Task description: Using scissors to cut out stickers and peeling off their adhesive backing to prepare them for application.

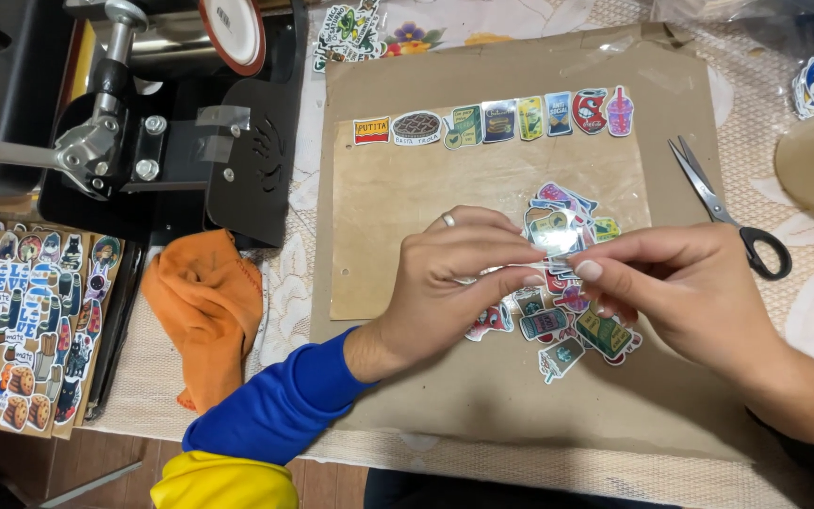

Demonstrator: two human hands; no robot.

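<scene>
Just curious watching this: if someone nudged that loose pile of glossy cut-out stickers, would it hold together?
Probably not. The sticker pile is thin, shiny pieces lying loosely overlapped on the cardboard sheet, so they would likely slide apart. They look light and bendy; both hands pinch one with fingertips.

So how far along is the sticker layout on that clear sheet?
Done: a row of eight stickers lines the top edge of the clear sheet, which lies on the cardboard. In hand: the left hand and right hand pinch one glossy sticker between their fingertips. Left: the loose sticker pile is unplaced, and the sheet is bare below the row.
</scene>
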